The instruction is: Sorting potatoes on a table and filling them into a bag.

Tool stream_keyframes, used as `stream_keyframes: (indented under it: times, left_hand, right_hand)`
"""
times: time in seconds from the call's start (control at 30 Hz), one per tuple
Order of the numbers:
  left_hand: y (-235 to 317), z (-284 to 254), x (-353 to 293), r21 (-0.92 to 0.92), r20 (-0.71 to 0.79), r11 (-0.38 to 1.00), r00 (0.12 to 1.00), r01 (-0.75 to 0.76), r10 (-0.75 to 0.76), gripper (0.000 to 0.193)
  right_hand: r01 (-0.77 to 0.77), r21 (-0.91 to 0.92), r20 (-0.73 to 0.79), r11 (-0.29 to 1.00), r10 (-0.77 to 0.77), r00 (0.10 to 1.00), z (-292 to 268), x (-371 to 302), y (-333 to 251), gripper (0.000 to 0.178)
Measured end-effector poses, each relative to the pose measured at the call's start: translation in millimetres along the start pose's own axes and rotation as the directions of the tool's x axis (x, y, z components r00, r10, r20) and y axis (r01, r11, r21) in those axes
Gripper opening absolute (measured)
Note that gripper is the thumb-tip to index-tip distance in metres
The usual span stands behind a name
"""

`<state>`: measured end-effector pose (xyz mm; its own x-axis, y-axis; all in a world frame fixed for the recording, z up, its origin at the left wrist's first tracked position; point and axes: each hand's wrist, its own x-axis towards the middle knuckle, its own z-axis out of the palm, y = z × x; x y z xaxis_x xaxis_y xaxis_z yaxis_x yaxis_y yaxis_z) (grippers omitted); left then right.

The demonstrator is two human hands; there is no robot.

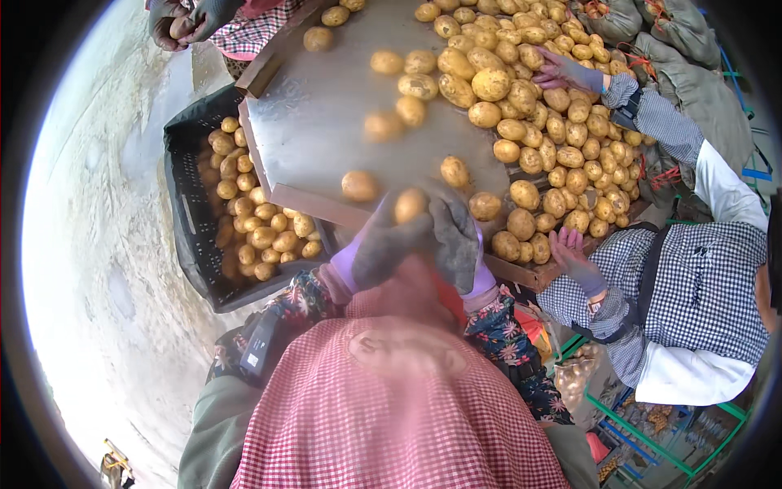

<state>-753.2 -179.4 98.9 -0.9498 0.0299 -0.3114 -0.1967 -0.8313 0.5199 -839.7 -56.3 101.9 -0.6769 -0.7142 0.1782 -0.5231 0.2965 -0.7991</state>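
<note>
A yellow-brown potato [410, 205] sits between my two hands at the near edge of a metal sorting table [314, 122]. My left hand [383, 246], in a dark-coated glove with a purple cuff, is closed round its left and lower side. My right hand [454, 238], gloved the same way, closes in on its right side; its fingertips are partly hidden. Just beyond my hands lie a loose potato [359, 186] to the left and another potato [454, 171] to the right. Several more are scattered across the metal, some blurred.
A large potato pile [562, 138] covers the table's right side. A black crate [186, 216] holding potatoes stands below the left edge. At right, a co-worker's gloved hands [574, 73] touch the pile. Another person's gloved hands [189, 20] are at upper left. Filled sacks [692, 90] lie at far right.
</note>
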Motion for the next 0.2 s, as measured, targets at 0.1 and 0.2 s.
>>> stream_keyframes:
  times: [0.1,0.2]
  left_hand:
    - [1.4,-30.1,-9.7,-0.054,0.017,0.988,0.989,-0.148,0.149,0.066]
    - [14.2,-38.1,-21.2,-0.053,-0.003,0.985,0.987,-0.163,0.163,0.069]
  right_hand:
    - [0.240,-0.147,-0.034,0.960,-0.247,0.968,-16.1,24.1,5.0,0.027]
    - [-0.610,0.451,0.371,0.652,0.485,0.792,-27.2,54.7,-3.2,0.041]
